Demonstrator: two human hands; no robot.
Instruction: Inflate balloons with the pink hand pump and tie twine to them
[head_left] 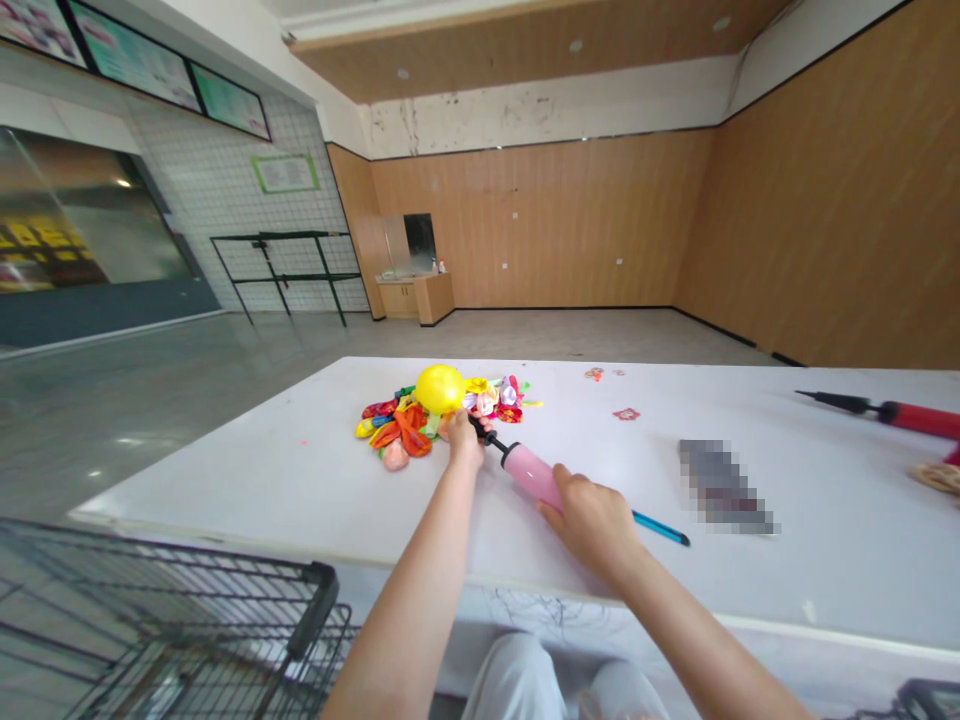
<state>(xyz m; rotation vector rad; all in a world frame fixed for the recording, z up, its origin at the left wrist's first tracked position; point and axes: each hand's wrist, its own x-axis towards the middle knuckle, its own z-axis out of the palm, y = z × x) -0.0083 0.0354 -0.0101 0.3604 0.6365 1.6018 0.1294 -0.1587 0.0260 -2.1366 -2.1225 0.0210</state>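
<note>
Pumping step in hand, I judge: left hand (465, 440) pinches the neck of the yellow balloon (440, 388) onto the pink pump (531, 470); the balloon sits at its 11 o'clock, above the balloon pile (397, 435). Right hand (592, 520) is curled closed round the barrel, with the blue plunger (660, 530) out toward 4 o'clock. A further stroke calls for a firm neck pinch.

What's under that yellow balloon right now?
The yellow balloon sits over a heap of flat balloons on the white table. The left hand covers its neck on the pump, and whatever lies directly beneath is hidden.
</note>
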